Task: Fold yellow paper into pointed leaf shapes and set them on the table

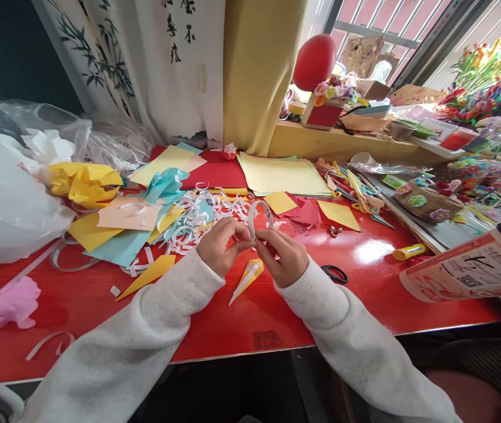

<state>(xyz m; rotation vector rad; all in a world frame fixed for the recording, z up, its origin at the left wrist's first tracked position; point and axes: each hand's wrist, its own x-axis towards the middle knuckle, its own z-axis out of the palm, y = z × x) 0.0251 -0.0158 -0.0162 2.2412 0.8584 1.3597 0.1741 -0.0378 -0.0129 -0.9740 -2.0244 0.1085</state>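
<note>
Ring (251, 221) upright over table (219, 326), left hand (224, 245) and right hand (286, 257) pinching its base, both grips closed. Yellow wedge (252, 274) below looks already folded; ring not yet released, work seemingly midway.

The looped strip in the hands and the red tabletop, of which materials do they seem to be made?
Looped strip: probably matte paper, thin and softly curled. Red tabletop: glossy, perhaps lacquered wood; bright glare shows the finish, not the core.

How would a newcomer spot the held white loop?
Over the red table, the left hand and right hand come together. Pinched there is the white loop. Unlike the loose white scraps beyond, it's held upright, bent into a ring.
</note>
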